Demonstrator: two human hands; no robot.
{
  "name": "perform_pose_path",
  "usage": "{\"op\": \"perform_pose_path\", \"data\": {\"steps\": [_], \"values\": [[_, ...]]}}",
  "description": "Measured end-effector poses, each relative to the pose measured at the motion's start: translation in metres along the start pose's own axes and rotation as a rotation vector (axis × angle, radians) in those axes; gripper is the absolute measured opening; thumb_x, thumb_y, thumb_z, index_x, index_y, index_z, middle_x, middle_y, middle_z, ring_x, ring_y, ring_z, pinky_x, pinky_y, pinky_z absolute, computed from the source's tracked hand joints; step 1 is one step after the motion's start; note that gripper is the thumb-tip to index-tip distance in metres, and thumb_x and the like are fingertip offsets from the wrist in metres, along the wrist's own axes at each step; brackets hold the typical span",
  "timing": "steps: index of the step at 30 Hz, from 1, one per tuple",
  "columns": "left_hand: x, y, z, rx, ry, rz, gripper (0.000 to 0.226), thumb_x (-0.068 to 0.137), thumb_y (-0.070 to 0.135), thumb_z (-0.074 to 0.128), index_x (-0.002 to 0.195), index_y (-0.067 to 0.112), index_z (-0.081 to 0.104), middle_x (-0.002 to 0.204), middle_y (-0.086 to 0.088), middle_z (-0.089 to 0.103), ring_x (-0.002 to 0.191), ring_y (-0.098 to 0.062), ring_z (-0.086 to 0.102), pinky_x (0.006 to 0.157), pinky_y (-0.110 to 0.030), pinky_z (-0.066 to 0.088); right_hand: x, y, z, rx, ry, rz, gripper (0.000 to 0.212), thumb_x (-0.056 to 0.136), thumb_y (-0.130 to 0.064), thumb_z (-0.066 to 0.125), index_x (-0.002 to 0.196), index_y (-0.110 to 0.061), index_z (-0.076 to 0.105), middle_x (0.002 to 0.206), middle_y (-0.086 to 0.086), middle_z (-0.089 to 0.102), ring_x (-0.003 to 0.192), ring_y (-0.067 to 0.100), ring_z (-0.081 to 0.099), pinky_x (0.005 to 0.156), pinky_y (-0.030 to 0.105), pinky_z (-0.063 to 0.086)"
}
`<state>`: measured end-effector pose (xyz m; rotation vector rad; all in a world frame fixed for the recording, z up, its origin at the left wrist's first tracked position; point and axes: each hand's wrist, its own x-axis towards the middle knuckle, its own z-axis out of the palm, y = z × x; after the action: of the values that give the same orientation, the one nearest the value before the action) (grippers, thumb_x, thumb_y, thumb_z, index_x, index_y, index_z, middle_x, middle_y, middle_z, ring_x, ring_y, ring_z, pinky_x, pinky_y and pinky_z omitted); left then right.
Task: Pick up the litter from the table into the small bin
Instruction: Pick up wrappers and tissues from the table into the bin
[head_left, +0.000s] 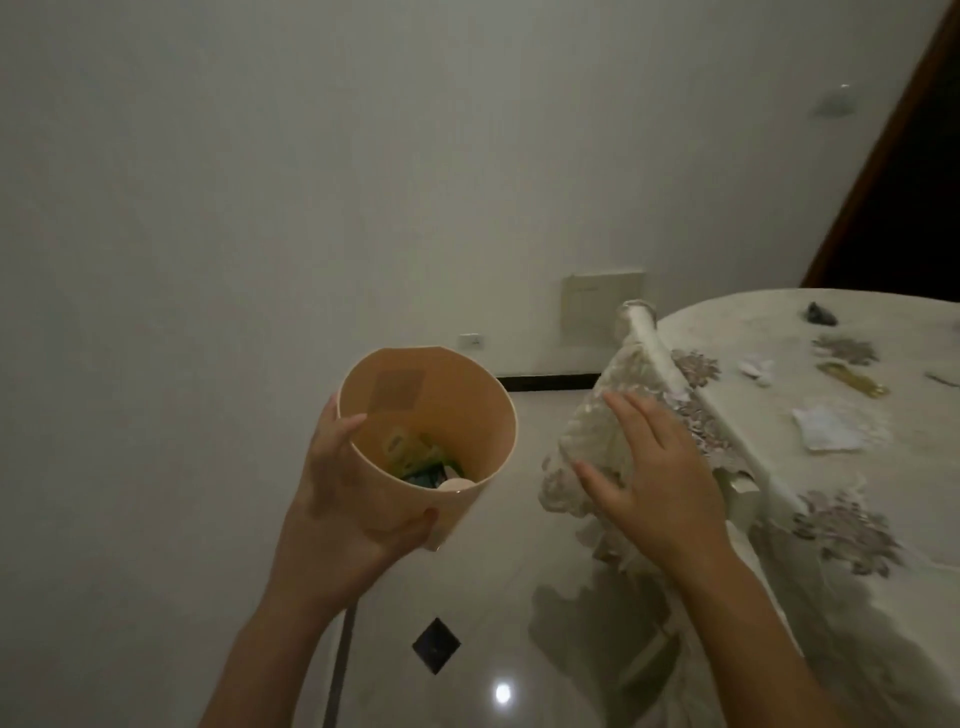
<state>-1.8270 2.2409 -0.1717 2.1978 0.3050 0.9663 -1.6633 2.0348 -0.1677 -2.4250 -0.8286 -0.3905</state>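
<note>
- The small bin (457, 415) is gripped by the left hand (343, 499), thumb inside the rim and fingers wrapped under the wall; it is held off the floor and tipped toward the wearer, probably so that its mouth is ready to receive litter.
- Inside the bin, just beyond the thumb, green wrappers (410, 452) and a pale round item are already lying at the bottom.
- The right hand (649, 467) is spread open, palm down, holding nothing; it is laid on or just above a lace-covered chair back (618, 415), though contact cannot be confirmed.
- Beyond and to the right of that hand, the table (779, 332) is covered with a flowered cloth.
- Litter remains on the cloth, well apart from both hands: a white crumpled paper (826, 428), a smaller white scrap (756, 368), a gold wrapper (852, 382) and a dark lump (820, 313) farthest off.
- The task is judged part done; the bin would need bringing nearer the table.
</note>
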Motion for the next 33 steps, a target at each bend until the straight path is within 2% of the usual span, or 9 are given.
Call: {"op": "perform_pose_path", "data": {"steps": [4,7,11,13,16,20,24,29,33], "values": [[0.084,-0.035,0.04,-0.116,-0.117,0.139,0.092,0.048,0.053,0.075,0.118,0.062,0.016,0.145,-0.008,0.03,0.116,-0.026,0.049,0.07,-0.022,0.049,0.04,0.016,0.014,-0.066,0.059,0.164,0.068,0.076,-0.044,0.063,0.133,-0.02,0.036,0.14,0.01,0.043,0.131,0.028,0.036,0.109,0.044,0.028],[0.148,-0.047,0.069,-0.203,-0.225,0.253,0.094,0.05,0.05,0.078,0.121,0.058,0.016,0.144,-0.01,0.031,0.115,-0.027,0.05,0.069,-0.031,0.054,0.068,0.023,0.019,-0.103,0.122,0.27,0.069,0.075,-0.049,0.057,0.133,-0.019,0.036,0.14,0.011,0.044,0.13,0.03,0.036,0.109,0.046,0.031],[0.214,-0.038,0.118,-0.383,-0.329,0.429,0.088,0.057,0.044,0.076,0.124,0.038,0.02,0.14,0.0,0.031,0.118,-0.008,0.045,0.077,-0.011,0.048,0.089,0.037,0.011,-0.199,0.185,0.422,0.069,0.075,-0.055,0.048,0.135,-0.025,0.032,0.145,0.006,0.038,0.134,0.026,0.031,0.11,0.041,0.023],[0.233,-0.031,0.146,-0.47,-0.385,0.482,0.086,0.058,0.043,0.077,0.123,0.043,0.021,0.141,-0.001,0.03,0.121,-0.008,0.042,0.081,-0.01,0.046,0.091,0.045,0.003,-0.235,0.212,0.499,0.069,0.077,-0.055,0.052,0.136,-0.026,0.03,0.147,0.004,0.035,0.136,0.025,0.027,0.112,0.04,0.02],[0.253,-0.016,0.186,-0.535,-0.47,0.49,0.09,0.055,0.045,0.077,0.12,0.058,0.016,0.145,-0.01,0.027,0.122,-0.015,0.043,0.084,-0.022,0.05,0.091,0.059,-0.011,-0.268,0.264,0.621,0.068,0.079,-0.047,0.058,0.137,-0.026,0.029,0.149,0.003,0.031,0.138,0.023,0.023,0.113,0.042,0.02],[0.268,0.008,0.239,-0.632,-0.56,0.545,0.088,0.055,0.049,0.075,0.12,0.058,0.017,0.146,-0.011,0.026,0.122,-0.018,0.041,0.081,-0.026,0.049,0.087,0.084,-0.029,-0.334,0.306,0.768,0.068,0.079,-0.047,0.058,0.137,-0.029,0.026,0.15,0.001,0.029,0.139,0.02,0.02,0.113,0.04,0.02],[0.275,0.036,0.296,-0.672,-0.653,0.593,0.088,0.055,0.05,0.074,0.12,0.059,0.016,0.145,-0.014,0.028,0.123,-0.028,0.042,0.083,-0.04,0.052,0.077,0.125,-0.048,-0.376,0.381,0.885,0.068,0.079,-0.044,0.06,0.137,-0.028,0.027,0.149,0.003,0.03,0.138,0.021,0.021,0.112,0.041,0.022],[0.275,0.076,0.375,-0.685,-0.767,0.641,0.087,0.053,0.052,0.07,0.122,0.051,0.017,0.147,-0.017,0.025,0.125,-0.031,0.04,0.086,-0.04,0.05,0.066,0.198,-0.068,-0.404,0.373,1.041,0.069,0.08,-0.044,0.06,0.137,-0.027,0.026,0.149,0.003,0.029,0.138,0.021,0.02,0.112,0.042,0.023],[0.271,0.102,0.446,-0.701,-0.915,0.673,0.091,0.053,0.049,0.073,0.122,0.058,0.014,0.152,-0.007,0.018,0.131,-0.025,0.034,0.094,-0.043,0.048,0.056,0.26,-0.076,-0.398,0.352,1.14,0.07,0.08,-0.041,0.061,0.138,-0.025,0.025,0.149,0.004,0.029,0.138,0.022,0.02,0.112,0.04,0.022]]}}
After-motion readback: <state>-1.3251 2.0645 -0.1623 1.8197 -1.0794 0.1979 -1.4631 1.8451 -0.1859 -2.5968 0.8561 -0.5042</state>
